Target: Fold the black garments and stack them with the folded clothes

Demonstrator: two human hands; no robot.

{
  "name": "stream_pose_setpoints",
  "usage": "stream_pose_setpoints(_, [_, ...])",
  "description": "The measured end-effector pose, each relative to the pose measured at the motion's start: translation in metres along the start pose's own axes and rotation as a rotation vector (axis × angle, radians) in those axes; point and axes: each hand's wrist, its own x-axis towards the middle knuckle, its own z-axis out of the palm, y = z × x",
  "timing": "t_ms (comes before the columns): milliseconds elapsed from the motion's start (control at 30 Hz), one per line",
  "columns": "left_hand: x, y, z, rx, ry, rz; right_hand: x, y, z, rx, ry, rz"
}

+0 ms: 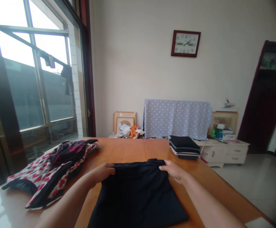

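A dark navy garment (140, 193), possibly trousers or shorts, is spread between my hands over the wooden table (128, 147). My left hand (104, 171) pinches the left end of its straight, waistband-like top edge. At the opposite end of that edge, my right hand (172, 169) grips the corner between thumb and fingers. The cloth hangs or lies toward me with soft creases, and its lower part runs out of view. Whether it rests fully on the table I cannot tell.
At the left lies a loose heap of clothes, with a heart-patterned garment (43, 171) and a dark purple one (68, 152). A neat stack of folded clothes (184, 147) stands at the far right of the table. Behind it is a white cabinet (235, 153).
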Motion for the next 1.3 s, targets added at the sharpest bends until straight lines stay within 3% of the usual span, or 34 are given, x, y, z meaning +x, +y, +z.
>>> stream_pose_setpoints(200, [0.052, -0.019, 0.004, -0.038, 0.035, -0.022, 0.057, 0.024, -0.010, 0.010, 0.086, -0.071])
stream_pose_setpoints(367, [0.066, -0.030, 0.015, -0.014, 0.040, -0.048, 0.079, 0.044, -0.011, -0.045, 0.148, -0.032])
stream_pose_setpoints(700, [0.067, -0.036, 0.018, 0.033, 0.180, 0.033, 0.081, 0.056, -0.015, -0.029, 0.225, -0.050])
stream_pose_setpoints(833, [0.079, -0.047, 0.024, 0.055, 0.256, 0.107, 0.079, 0.057, -0.020, -0.098, 0.314, -0.012])
stream_pose_setpoints(1067, [0.101, -0.068, 0.037, 0.208, 0.367, 0.088, 0.084, 0.063, -0.023, -0.188, 0.410, -0.006])
stream_pose_setpoints(1233, [0.097, -0.064, 0.035, 0.307, 0.368, 0.113, 0.089, 0.070, -0.023, -0.261, 0.457, -0.014])
stream_pose_setpoints(1300, [0.093, -0.057, 0.030, 0.369, 0.428, 0.131, 0.089, 0.072, -0.023, -0.291, 0.472, -0.019])
